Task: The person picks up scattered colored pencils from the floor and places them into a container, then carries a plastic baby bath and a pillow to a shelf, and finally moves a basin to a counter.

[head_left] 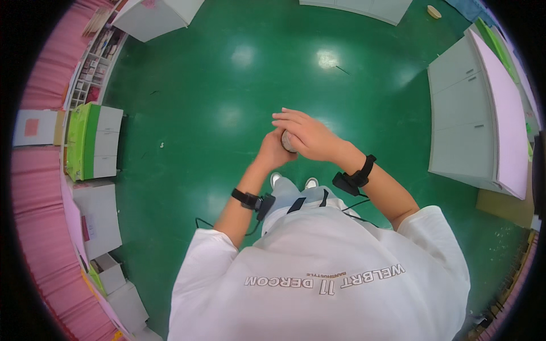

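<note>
A small round object (pixel 288 142) with a pale grey top and a dark rim shows between my hands, in front of my body at about waist height. Its kind and most of its sides are hidden. My left hand (pixel 274 151) wraps around it from the left. From the right, my right hand (pixel 311 137) cups over it, thumb side against the pale top and long fingers reaching across above the left hand. Black straps with small boxes and cables circle both my forearms, the left strap (pixel 247 199) and the right strap (pixel 358 177).
Green floor (pixel 187 113) surrounds my shoes (pixel 311 182). White cabinets (pixel 462 108) with a pink top stand to the right. At the left are a green-and-white cabinet (pixel 96 142), shelves (pixel 94 71) and pink curtains (pixel 42 204). A yellowish bowl-like item (pixel 434 12) lies far right.
</note>
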Tool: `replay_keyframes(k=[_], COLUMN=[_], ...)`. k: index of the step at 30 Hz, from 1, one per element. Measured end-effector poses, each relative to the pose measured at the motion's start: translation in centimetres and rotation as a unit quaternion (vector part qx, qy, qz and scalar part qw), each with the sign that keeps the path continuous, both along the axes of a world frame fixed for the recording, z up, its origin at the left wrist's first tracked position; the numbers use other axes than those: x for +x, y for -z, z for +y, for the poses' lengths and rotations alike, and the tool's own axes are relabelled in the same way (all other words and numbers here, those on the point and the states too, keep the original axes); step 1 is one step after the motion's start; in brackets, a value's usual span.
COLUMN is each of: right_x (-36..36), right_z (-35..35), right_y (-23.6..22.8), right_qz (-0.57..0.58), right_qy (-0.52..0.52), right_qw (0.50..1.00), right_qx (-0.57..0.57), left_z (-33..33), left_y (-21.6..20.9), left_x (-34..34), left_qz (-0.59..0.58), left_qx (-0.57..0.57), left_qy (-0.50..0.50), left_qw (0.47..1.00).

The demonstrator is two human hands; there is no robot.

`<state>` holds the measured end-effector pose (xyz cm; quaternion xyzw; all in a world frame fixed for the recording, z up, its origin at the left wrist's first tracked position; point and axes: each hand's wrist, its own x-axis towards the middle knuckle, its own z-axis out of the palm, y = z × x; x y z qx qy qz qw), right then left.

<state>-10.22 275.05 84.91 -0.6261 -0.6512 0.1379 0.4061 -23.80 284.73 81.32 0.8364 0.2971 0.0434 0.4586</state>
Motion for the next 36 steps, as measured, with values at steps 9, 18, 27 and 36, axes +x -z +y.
replay_keyframes(k=[9, 18, 27, 36], right_x=[13.7, 29.8, 46.0, 58.2], right_z=[1.4, 6.8, 9.4, 7.3], right_y=[0.8, 4.4, 6.8, 17.2], right_qz=[0.047, -0.005, -0.021, 0.21], right_qy=[0.047, 0.268, 0.202, 0.109], right_qw=[0.997, 0.962, 0.978, 0.958], right_qx=[-0.043, -0.044, -0.037, -0.163], left_z=[6.3, 8.9, 9.6, 5.2], left_y=[4.2, 8.1, 11.0, 17.3], left_x=[16.8, 33.7, 48.4, 58.4], left_qz=[-0.02, -0.071, -0.054, 0.053], left_qx=[-0.114, -0.043, -0.015, -0.074], left_qy=[0.236, 0.097, 0.05, -0.073], left_qw=[0.965, 0.992, 0.997, 0.993])
